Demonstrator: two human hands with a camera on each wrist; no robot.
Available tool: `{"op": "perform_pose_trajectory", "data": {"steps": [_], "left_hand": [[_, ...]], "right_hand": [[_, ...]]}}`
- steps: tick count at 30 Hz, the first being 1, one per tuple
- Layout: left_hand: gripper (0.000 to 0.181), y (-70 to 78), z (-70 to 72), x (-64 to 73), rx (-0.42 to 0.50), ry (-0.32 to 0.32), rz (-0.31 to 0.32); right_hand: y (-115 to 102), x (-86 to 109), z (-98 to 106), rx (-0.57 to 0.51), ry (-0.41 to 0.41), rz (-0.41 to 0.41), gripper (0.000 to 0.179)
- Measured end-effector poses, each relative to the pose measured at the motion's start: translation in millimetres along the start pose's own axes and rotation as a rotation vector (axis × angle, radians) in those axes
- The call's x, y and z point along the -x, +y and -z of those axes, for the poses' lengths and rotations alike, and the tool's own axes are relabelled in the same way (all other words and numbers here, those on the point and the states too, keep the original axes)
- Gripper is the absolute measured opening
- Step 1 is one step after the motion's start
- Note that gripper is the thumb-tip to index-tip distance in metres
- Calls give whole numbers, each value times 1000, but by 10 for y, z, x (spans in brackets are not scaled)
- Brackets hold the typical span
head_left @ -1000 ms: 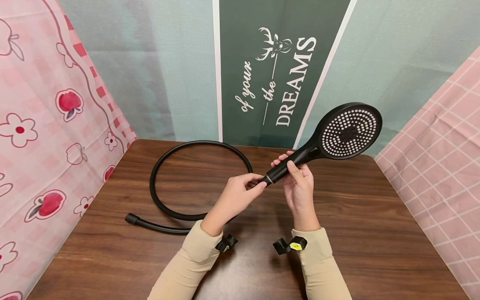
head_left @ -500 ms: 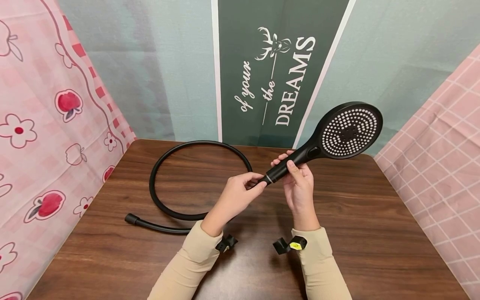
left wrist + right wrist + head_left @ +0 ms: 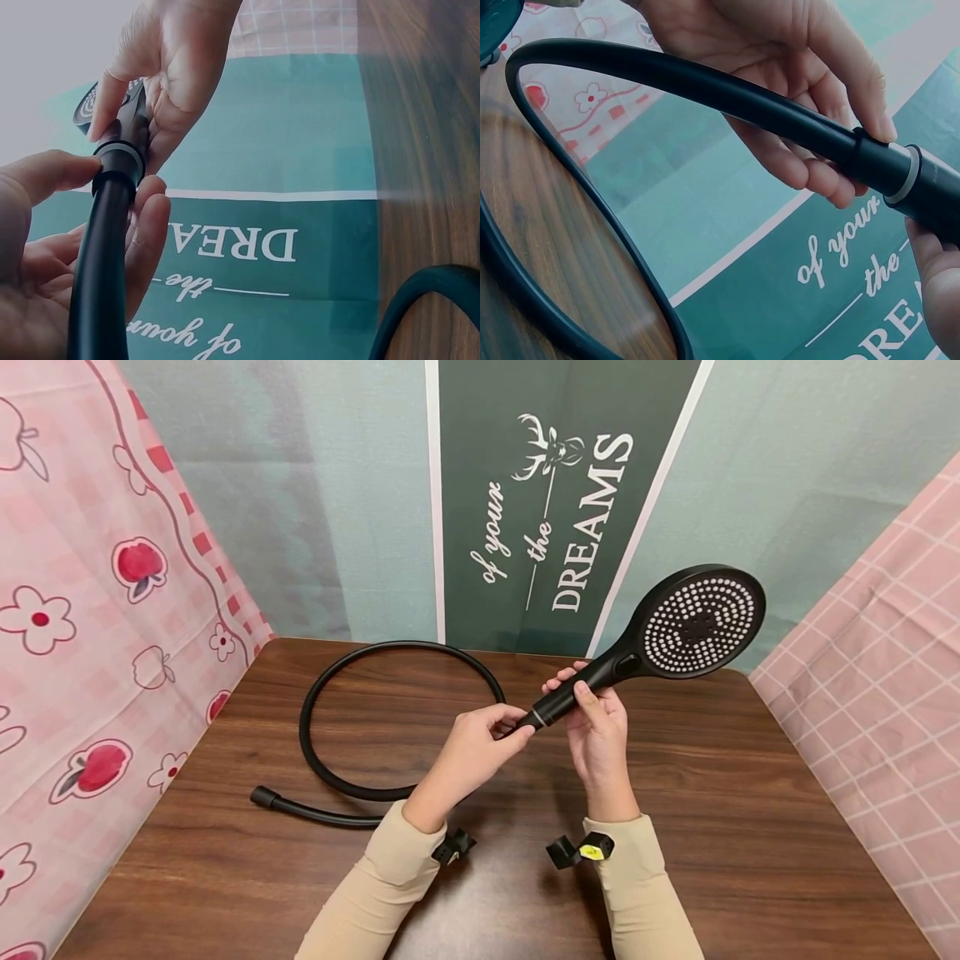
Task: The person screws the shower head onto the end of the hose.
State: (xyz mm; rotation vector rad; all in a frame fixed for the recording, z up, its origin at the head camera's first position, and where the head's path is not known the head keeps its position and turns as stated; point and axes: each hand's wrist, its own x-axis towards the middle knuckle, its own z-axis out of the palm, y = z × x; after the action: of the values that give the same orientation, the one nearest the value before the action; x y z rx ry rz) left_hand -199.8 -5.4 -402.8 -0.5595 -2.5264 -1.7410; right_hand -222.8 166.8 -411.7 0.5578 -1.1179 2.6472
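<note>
My right hand [image 3: 600, 752] holds a black handheld shower head [image 3: 701, 622] by its handle, thumb on top and fingers behind. Its round face of white nozzles is tilted up to the right. At the lower end of the handle, my left hand [image 3: 468, 752] pinches the end nut [image 3: 881, 161] of a black shower hose [image 3: 306, 727] between thumb and fingers. A pale ring [image 3: 910, 174] shows where nut and handle meet; any thread is hidden. The hose runs from the nut in a big loop on the table, partly behind my left forearm.
The loose hose end [image 3: 262, 797] lies at the left on the brown wooden table [image 3: 750, 827]. A green cloth with lettering [image 3: 555, 527] hangs behind it. Pink patterned cloths stand at the left [image 3: 97, 693] and right [image 3: 885, 693]. Both wrists wear small black cameras.
</note>
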Motion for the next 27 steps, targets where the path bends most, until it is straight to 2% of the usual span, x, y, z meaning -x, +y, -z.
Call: {"op": "perform_pose_trajectory", "data": {"steps": [6, 15, 23, 27], "left_hand": [[27, -1, 5, -2, -16, -28, 2], [26, -9, -3, 0, -18, -3, -2], [28, -20, 13, -9, -16, -48, 16], [28, -22, 8, -13, -25, -45, 9]], "right_hand": [[1, 2, -1, 3, -3, -2, 21], [11, 1, 3, 13, -6, -1, 22], [4, -6, 8, 10, -4, 5, 21], [9, -14, 13, -2, -3, 5, 20]]}}
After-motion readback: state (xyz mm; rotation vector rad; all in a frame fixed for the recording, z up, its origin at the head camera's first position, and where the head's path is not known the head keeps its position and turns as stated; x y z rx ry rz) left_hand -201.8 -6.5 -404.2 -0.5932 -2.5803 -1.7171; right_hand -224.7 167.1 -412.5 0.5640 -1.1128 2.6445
